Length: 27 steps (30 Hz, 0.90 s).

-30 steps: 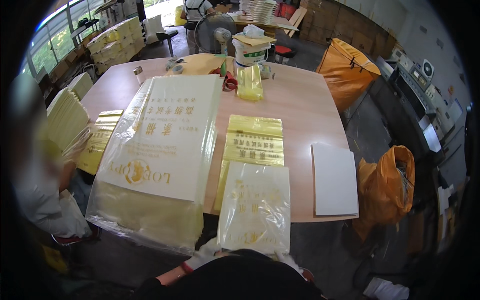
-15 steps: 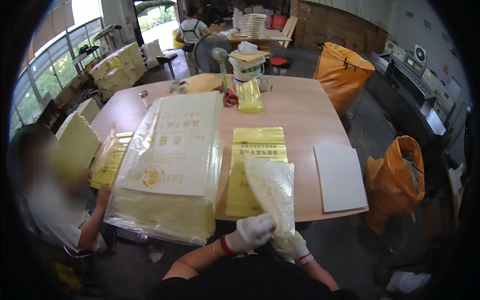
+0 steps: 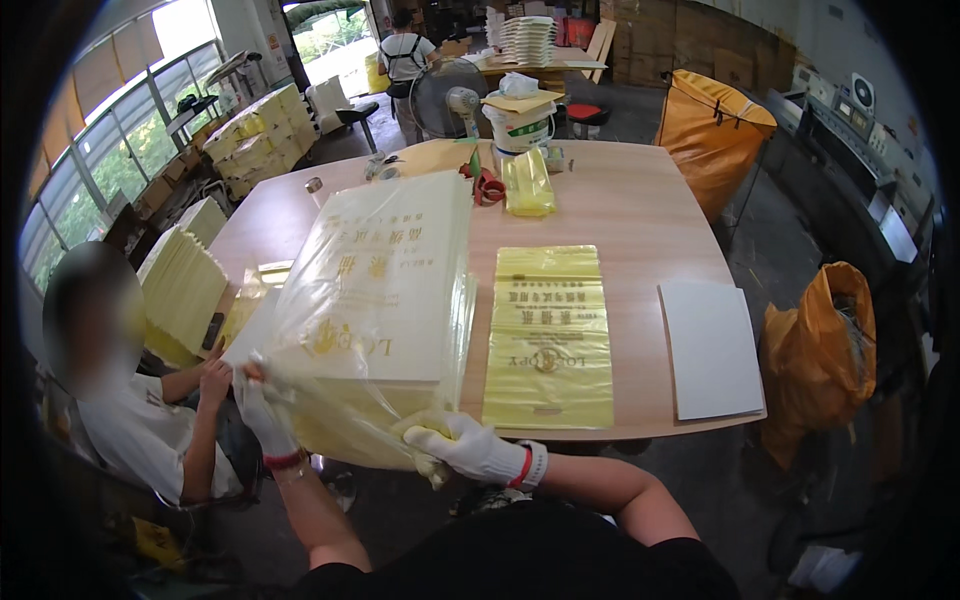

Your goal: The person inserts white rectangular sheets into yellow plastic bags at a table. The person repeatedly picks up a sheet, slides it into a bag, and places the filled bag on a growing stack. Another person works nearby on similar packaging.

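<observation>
A tall pile of paper packs in clear printed plastic bags (image 3: 390,240) stands on the left half of the table. My left hand (image 3: 262,412), in a white glove, pinches the loose bag plastic at the pile's near left corner, slightly smeared by motion. At the near right corner my right hand (image 3: 462,446), gloved too, is closed on gathered plastic of the top bag, with a crumpled end hanging below the fingers. Right of the pile a flat yellow printed bag (image 3: 548,340) lies on the table. A stack of white paper (image 3: 712,350) rests farther right.
A co-worker (image 3: 150,420) sits at the left, hands near the pile's left side. Toward the back are a white bucket (image 3: 518,128), red-handled scissors (image 3: 487,188), folded yellow bags (image 3: 528,185) and a fan (image 3: 450,97). Orange sacks (image 3: 815,360) stand beyond the right edge.
My hands have moved left from a bagged white pack at the table's front to the pile. That pack no longer lies over the yellow bag. The view has shifted slightly.
</observation>
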{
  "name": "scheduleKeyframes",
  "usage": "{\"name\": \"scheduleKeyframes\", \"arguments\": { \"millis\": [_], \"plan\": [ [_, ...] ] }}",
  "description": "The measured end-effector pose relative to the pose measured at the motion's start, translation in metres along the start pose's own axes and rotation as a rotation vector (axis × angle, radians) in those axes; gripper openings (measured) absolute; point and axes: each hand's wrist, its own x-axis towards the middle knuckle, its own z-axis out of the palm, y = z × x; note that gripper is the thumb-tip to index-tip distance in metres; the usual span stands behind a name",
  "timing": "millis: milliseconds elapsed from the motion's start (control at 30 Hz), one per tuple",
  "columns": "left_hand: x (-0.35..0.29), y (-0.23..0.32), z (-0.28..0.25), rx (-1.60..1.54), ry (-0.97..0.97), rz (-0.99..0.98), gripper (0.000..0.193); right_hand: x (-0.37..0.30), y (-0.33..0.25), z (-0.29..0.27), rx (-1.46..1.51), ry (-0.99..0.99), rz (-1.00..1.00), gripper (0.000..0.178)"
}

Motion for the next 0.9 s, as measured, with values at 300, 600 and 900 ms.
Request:
{"name": "scheduleKeyframes", "arguments": {
  "millis": [300,600,900],
  "plan": [
    [-0.265,-0.072,0.074,-0.307,-0.951,-0.794,0.022,-0.090,0.158,-0.089,0.051,0.630,0.139,0.029],
    [-0.282,-0.103,0.261,0.396,-1.305,0.201,0.018,-0.152,0.178,-0.105,0.130,0.891,0.295,0.025],
    [-0.282,-0.147,0.292,-0.031,-1.256,-0.302,0.013,-0.041,0.121,-0.172,0.272,1.041,-0.044,0.028]
  ]
}}
